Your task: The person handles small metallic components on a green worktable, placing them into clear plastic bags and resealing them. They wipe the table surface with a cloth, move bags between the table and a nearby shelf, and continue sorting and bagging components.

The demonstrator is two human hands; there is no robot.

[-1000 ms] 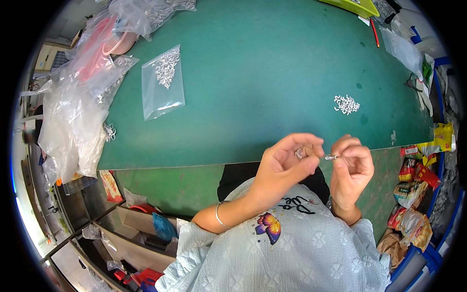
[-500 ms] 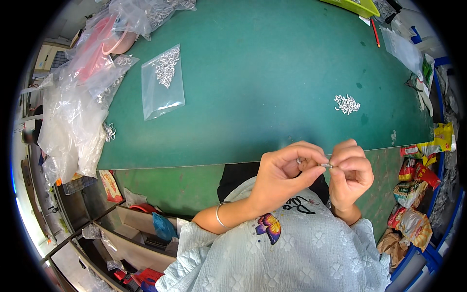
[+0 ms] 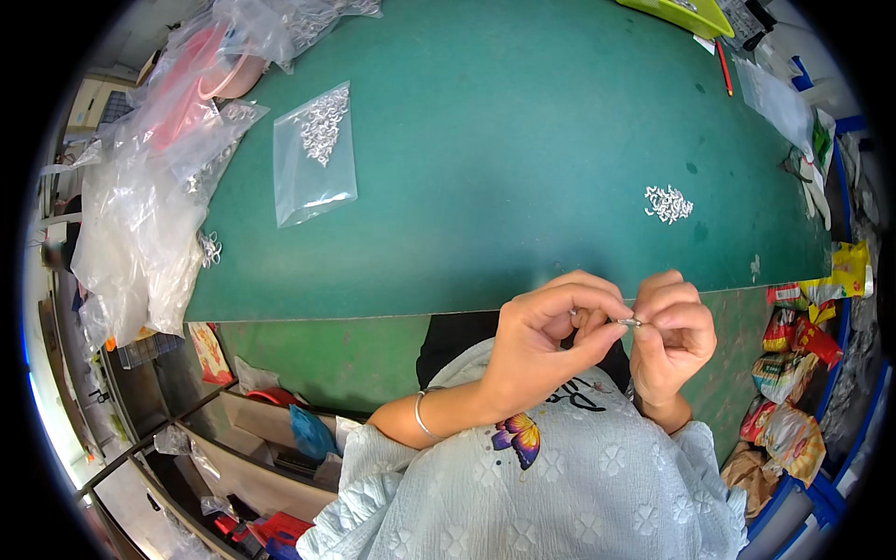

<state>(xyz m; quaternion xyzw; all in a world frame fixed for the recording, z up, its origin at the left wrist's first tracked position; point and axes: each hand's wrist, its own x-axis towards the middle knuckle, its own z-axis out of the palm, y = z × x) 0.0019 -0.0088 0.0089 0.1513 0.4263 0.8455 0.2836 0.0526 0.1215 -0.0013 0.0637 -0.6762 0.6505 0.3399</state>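
Metal glints between your two hands in the head view: a small silvery piece [image 3: 631,323], pinched at the fingertips just in front of your chest, near the front edge of the green table [image 3: 467,187]. Your left hand [image 3: 546,341] has its thumb and forefinger closed on one end, while your right hand [image 3: 672,331] grips the other end, so the hands come together at the piece with their palms apart. A second bit of metal shows in the curl of your left fingers, too small and too covered to make out. You wear a silvery bangle [image 3: 422,416] on your left wrist and a pale blue top [image 3: 569,499] with a butterfly on it.

Beyond your right hand, a loose pile of small curved silvery parts [image 3: 668,204] lies on the table. Well to the left, a flat clear bag [image 3: 313,191] holds more such parts, gathered toward its far end. Large crumpled plastic bags [image 3: 135,233] cover the table's left side, beside a pink basin [image 3: 233,79], and a few silvery rings [image 3: 210,248] lie against them. At the far right are a yellow-green tray [image 3: 695,17] and a red pencil [image 3: 724,70].
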